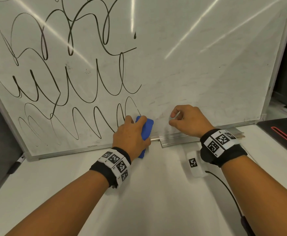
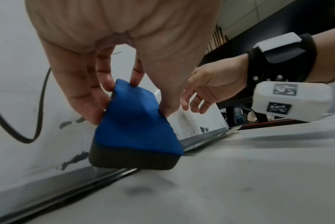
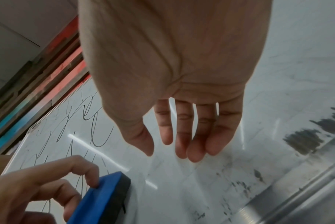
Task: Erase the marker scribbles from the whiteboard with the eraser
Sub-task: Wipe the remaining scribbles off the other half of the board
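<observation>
A whiteboard (image 1: 198, 68) leans on a white table, its left half covered in black marker scribbles (image 1: 57, 86) and its right half wiped. My left hand (image 1: 130, 135) grips a blue eraser (image 1: 146, 132) with a black felt face, held against the board's lower edge beside the last scribble loops. In the left wrist view, fingers and thumb pinch the eraser (image 2: 136, 128) by its sides. My right hand (image 1: 188, 121) hovers just right of it near the board, fingers loosely curled and holding nothing. The right wrist view shows the right hand (image 3: 182, 136), the eraser (image 3: 103, 200) and faint smudges.
The board's metal tray rail (image 1: 178, 140) runs along its lower edge. A black marker (image 1: 17, 163) lies at the table's left edge. A dark laptop-like object with a red line (image 1: 284, 133) sits at the right. The white table (image 1: 156, 193) stretches toward me.
</observation>
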Demonstrator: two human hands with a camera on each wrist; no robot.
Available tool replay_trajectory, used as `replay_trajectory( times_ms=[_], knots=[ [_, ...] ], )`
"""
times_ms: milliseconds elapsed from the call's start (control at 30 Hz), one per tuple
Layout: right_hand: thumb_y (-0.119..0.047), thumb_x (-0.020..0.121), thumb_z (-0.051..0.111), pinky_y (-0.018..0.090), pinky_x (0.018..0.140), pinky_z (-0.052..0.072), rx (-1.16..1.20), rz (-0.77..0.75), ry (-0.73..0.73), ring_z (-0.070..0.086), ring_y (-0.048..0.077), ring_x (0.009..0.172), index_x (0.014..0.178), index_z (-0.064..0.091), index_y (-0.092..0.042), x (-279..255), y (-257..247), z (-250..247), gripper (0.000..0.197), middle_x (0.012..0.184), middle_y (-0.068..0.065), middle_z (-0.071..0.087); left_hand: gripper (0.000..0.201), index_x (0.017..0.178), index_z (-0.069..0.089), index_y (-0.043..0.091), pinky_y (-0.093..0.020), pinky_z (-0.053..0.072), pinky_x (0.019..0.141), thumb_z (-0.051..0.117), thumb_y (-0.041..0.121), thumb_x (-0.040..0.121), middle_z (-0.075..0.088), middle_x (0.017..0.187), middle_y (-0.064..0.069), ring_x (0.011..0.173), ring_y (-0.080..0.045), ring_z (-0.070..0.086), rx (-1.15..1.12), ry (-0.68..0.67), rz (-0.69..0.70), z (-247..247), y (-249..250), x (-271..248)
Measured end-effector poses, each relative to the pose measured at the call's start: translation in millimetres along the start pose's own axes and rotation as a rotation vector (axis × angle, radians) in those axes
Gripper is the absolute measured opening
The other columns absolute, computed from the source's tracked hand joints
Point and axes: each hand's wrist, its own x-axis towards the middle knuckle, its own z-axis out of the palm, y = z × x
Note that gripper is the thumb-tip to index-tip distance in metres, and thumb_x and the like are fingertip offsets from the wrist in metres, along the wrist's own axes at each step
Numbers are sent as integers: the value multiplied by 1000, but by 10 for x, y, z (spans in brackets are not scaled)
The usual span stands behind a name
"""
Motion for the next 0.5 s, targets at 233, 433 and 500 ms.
replay_trajectory(
  times_ms=[233, 433, 500],
  knots=[
    [-25, 83, 73, 18, 58, 43, -27, 7, -14, 64, 12, 74, 92, 67, -19, 18, 32, 27, 13, 84, 2, 69, 61, 132, 35, 32, -33, 44, 65, 66, 50, 82, 40, 110, -2, 80, -22, 48, 49, -61, 4, 35, 20, -2],
    [-35, 85, 70, 41, 77, 57, -286, -33, 67, 62, 21, 85, 108, 62, -23, 59, 102, 45, 28, 94, 0, 62, 63, 130, 35, 33, -32, 44, 60, 69, 50, 80, 37, 104, -1, 75, -21, 49, 105, 18, 44, -100, 17, 187],
    [-37, 86, 69, 41, 79, 55, -364, -62, 102, 56, 22, 94, 119, 57, -24, 58, 116, 43, 37, 105, 3, 55, 61, 129, 35, 33, -32, 44, 60, 68, 48, 81, 38, 105, -2, 75, -21, 49, 85, 39, 43, -101, 19, 206]
  ],
)
